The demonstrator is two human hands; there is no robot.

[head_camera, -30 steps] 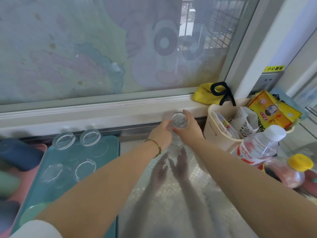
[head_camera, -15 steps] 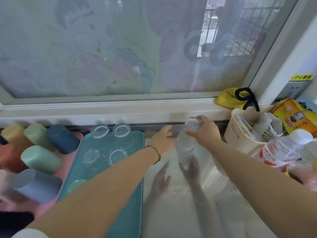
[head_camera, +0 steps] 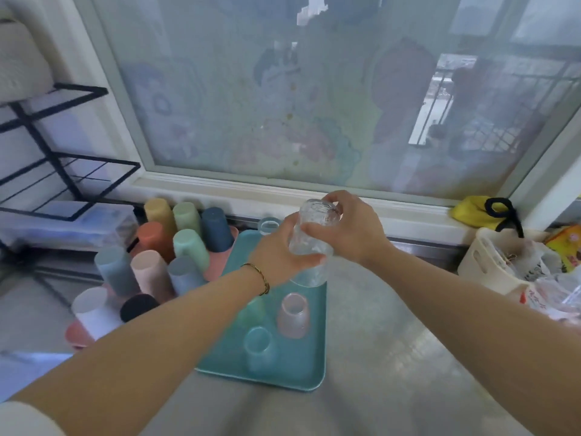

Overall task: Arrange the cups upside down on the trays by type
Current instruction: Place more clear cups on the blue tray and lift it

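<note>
Both hands hold a clear textured glass (head_camera: 309,234) above the far right part of the teal tray (head_camera: 295,369). My right hand (head_camera: 349,228) grips its upper end, and my left hand (head_camera: 279,250) wraps its lower side. On the teal tray stand a pink glass cup (head_camera: 294,314), a teal glass cup (head_camera: 259,347) and a clear glass (head_camera: 268,225) at the far end; others are hidden by my left arm. Several coloured plastic cups (head_camera: 151,269) stand upside down on the pink tray (head_camera: 78,336) to the left.
A cream basket (head_camera: 484,265) with packets sits at the right, with plastic bags in front of it. A yellow cloth (head_camera: 471,210) lies on the window sill. A black wire rack (head_camera: 56,158) stands at the far left. The steel counter (head_camera: 393,341) runs under both trays.
The view swung left and down. The glass moved left from the counter to above the teal tray, and my left hand, open half a second ago, now holds it too.
</note>
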